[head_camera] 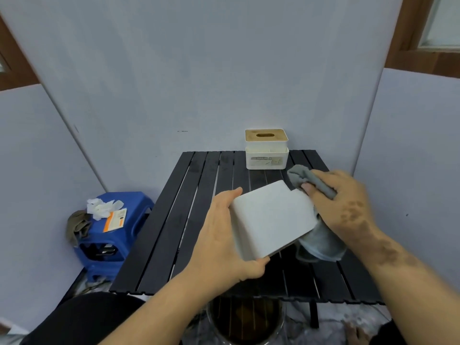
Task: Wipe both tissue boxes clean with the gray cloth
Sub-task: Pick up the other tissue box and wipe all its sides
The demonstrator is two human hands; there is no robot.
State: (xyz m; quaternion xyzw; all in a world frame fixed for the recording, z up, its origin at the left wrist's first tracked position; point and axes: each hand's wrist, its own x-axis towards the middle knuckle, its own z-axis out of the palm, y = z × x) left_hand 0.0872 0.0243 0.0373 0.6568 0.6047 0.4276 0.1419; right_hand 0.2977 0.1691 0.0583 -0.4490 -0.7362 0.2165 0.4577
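My left hand grips a white tissue box, tilted above the black slatted table, its plain bottom face turned up toward me. My right hand holds the gray cloth against the box's right side; one end of the cloth sticks out above my fingers, the rest hangs below the box. A second white tissue box with a wooden slotted lid stands upright at the table's far edge, apart from both hands.
A blue plastic stool stands left of the table, with crumpled white tissue, an orange-and-white card and a brownish rag on it. Gray partition walls close in behind and on both sides. A dark round bin sits under the table's near edge.
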